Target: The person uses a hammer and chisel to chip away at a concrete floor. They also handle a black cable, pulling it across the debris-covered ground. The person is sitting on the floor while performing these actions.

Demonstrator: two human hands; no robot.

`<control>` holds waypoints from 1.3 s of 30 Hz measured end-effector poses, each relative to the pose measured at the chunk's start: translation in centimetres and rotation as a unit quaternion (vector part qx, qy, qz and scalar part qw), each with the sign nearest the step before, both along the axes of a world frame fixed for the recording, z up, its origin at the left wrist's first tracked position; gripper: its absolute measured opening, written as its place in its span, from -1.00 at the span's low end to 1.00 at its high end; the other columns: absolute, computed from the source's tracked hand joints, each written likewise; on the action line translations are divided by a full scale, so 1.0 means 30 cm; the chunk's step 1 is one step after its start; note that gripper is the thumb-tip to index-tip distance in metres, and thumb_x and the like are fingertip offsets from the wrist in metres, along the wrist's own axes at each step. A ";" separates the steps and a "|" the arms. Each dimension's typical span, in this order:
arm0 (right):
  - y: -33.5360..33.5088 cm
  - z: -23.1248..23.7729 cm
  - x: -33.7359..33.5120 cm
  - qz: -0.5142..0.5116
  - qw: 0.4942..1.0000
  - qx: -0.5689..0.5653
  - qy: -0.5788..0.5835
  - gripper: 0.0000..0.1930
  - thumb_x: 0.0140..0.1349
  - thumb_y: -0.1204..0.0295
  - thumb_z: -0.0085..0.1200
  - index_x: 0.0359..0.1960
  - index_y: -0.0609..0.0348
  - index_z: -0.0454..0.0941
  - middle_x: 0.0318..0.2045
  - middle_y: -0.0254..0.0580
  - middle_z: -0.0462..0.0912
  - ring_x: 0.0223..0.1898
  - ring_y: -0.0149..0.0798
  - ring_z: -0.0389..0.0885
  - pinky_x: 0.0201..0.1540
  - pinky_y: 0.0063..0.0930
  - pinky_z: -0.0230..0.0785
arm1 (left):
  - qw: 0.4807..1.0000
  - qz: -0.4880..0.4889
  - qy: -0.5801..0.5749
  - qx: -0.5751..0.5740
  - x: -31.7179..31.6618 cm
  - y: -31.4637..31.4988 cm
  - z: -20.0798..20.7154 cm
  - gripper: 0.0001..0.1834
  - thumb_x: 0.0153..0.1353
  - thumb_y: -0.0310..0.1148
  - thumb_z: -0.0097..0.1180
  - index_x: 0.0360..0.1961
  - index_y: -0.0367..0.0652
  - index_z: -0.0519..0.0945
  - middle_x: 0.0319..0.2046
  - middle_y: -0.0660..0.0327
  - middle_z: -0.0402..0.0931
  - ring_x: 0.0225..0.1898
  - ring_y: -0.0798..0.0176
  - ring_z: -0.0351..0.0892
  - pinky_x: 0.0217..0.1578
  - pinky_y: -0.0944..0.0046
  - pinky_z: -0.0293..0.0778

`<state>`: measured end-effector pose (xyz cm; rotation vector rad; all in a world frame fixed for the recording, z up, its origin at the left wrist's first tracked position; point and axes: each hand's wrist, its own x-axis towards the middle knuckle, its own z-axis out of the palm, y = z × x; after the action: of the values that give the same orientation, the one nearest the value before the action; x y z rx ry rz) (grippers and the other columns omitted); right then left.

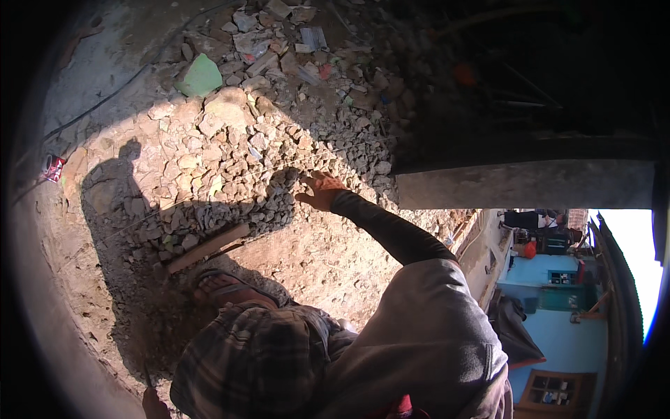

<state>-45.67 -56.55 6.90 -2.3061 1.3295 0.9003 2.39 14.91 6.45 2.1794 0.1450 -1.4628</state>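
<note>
My right hand (322, 190), at the end of a dark-sleeved arm, reaches out over the edge of a heap of broken stones (258, 140). Its fingers are spread and I see nothing held in them. A thin string (167, 205) runs slantwise across the stones and passes close to that hand. At the lower left edge only part of my left hand (155, 405) shows, in shade. From it a thin dark rod-like thing (147, 377) points up; what it belongs to is unclear. A short wooden board (209, 248) lies on the stones near my sandalled foot (234, 288).
A pale green slab (201, 75) lies among rubble at the top. A red can (53, 168) is at the far left, beside a dark cable (98, 105). A concrete beam (523, 183) stands right of the heap. Beyond are a light blue house (565, 342) and a person (527, 220).
</note>
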 end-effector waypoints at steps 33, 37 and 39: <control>0.715 0.092 0.773 0.042 0.886 0.205 -0.414 -0.78 0.23 0.38 0.17 -0.28 0.28 0.44 -0.54 -0.22 0.46 -0.47 -0.28 0.45 -0.38 -0.29 0.34 | 0.557 0.587 0.102 -0.579 0.117 -0.863 -0.112 -0.74 0.32 -0.27 0.24 -0.11 -0.18 0.52 -0.18 0.12 0.63 -0.14 0.19 0.69 -0.06 0.18 0.69; 0.756 0.140 0.889 0.026 0.837 0.276 -0.471 -0.87 0.29 0.44 0.03 -0.41 0.14 0.39 -0.65 -0.42 0.34 -0.64 -0.53 0.31 -0.57 -0.60 0.15 | 0.492 0.593 0.080 -0.633 0.207 -0.853 -0.065 -0.78 0.40 -0.27 0.11 -0.12 -0.22 0.50 -0.19 0.08 0.62 -0.12 0.13 0.68 0.05 0.10 0.64; 0.781 0.177 0.957 0.091 0.827 0.288 -0.474 -0.86 0.31 0.43 0.01 -0.42 0.14 0.39 -0.66 -0.42 0.34 -0.64 -0.53 0.32 -0.56 -0.60 0.16 | 0.439 0.589 0.077 -0.674 0.268 -0.831 -0.115 -0.77 0.42 -0.28 0.06 -0.11 -0.25 0.49 -0.20 0.08 0.61 -0.12 0.13 0.68 0.04 0.10 0.65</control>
<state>-16.96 -33.11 12.22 -1.9164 0.3375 0.0645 10.42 -10.01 3.00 0.2188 0.3077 -0.3739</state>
